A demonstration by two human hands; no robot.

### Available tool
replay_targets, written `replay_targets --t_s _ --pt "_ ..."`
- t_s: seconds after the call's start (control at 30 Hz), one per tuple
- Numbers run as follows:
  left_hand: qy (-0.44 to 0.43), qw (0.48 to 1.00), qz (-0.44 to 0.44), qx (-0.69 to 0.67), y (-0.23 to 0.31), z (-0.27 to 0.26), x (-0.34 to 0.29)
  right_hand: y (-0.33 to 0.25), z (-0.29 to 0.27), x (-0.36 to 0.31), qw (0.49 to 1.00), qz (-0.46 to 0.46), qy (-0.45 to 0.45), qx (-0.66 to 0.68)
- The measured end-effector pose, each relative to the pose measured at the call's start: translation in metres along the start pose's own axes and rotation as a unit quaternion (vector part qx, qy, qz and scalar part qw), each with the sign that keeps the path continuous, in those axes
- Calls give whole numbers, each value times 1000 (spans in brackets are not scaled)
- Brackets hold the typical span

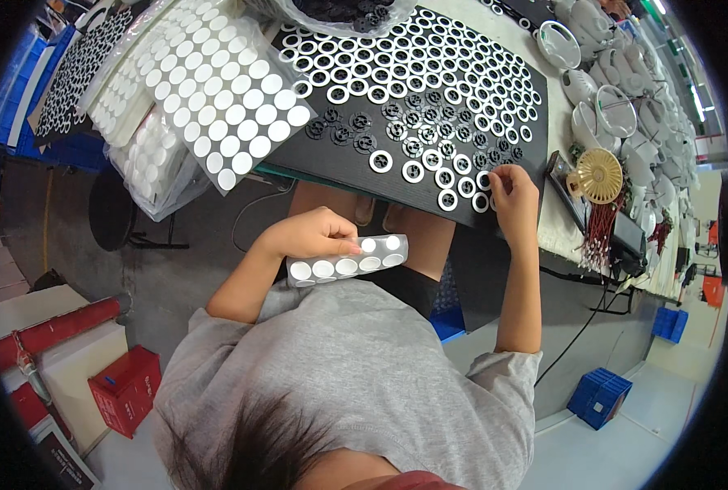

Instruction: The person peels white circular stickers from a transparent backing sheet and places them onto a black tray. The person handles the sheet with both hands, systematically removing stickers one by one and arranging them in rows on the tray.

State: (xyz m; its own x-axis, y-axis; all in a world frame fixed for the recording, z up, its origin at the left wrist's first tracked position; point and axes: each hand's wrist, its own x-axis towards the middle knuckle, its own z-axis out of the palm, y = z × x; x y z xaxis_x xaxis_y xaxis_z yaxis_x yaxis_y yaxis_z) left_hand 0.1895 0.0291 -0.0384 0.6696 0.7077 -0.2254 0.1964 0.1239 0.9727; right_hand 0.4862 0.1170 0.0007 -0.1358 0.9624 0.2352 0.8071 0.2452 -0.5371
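Observation:
My left hand point(315, 233) is closed on a sheet of round white stickers point(346, 265), held above my lap in front of the grey shirt. At the right edge of the black board point(331, 175), my right hand point(517, 198) has its fingertips pressed together beside the nearest white rings point(447, 199). Whatever those fingertips hold, if anything, is too small to make out. Each white ring has a dark centre. Black spoked discs point(366, 143) lie between the near rings and many more rings set in rows farther back.
Large sheets of white round stickers point(229, 147) overhang the board's left side. A clear bag of black parts point(356, 15) sits at the back. To the right stand a yellow fan-like piece point(599, 175) and piled white housings point(617, 82). A round dark stool point(112, 208) is at left.

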Motion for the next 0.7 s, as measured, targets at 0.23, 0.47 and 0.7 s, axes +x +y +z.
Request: replay_targets --t_s 0.23,0.47,0.7 --pt "-4 1000 7 11 1 1 0 3 1 1 1000 17 -2 -2" --pt "-11 1000 -1 11 0 2 0 2 2 2 998 2 -1 -55" --pt "-3 1000 7 19 2 1 -1 -9 -3 -6 998 -56 33 -26"
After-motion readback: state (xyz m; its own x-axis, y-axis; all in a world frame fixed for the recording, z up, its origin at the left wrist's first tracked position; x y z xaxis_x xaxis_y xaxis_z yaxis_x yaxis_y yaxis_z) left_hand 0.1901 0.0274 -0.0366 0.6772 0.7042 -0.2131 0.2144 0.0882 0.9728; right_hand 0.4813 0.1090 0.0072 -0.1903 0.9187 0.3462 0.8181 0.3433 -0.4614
